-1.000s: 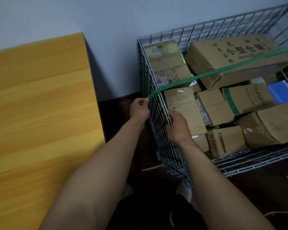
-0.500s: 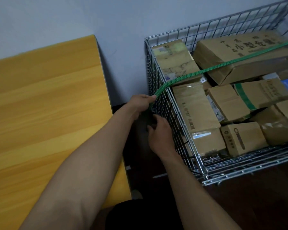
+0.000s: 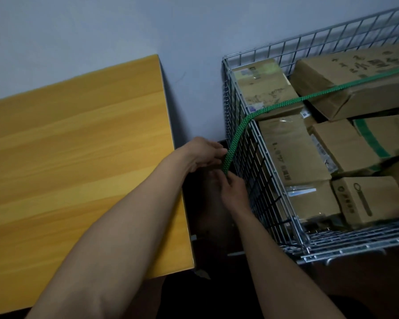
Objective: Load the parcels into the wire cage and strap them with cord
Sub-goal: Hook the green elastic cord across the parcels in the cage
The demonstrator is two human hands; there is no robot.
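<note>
A silver wire cage (image 3: 244,143) stands at the right, filled with several brown cardboard parcels (image 3: 290,148). A green braided cord (image 3: 237,132) runs from the upper right across the parcels, bends over the cage's left rim and hangs down its outer side. My left hand (image 3: 203,153) is just left of the hanging cord with its fingers curled toward it. My right hand (image 3: 230,187) is below, pinching the cord's lower end close to the cage wall. The end of the cord is hidden behind my fingers.
A yellow wooden tabletop (image 3: 78,171) fills the left side, its edge close to my left forearm. A narrow dark gap of floor (image 3: 212,240) lies between table and cage. A pale wall (image 3: 148,31) is behind both.
The cord now bends over the cage rim and hangs down the outside. Both hands have dropped lower beside the cage wall, and my right hand has taken hold of the cord.
</note>
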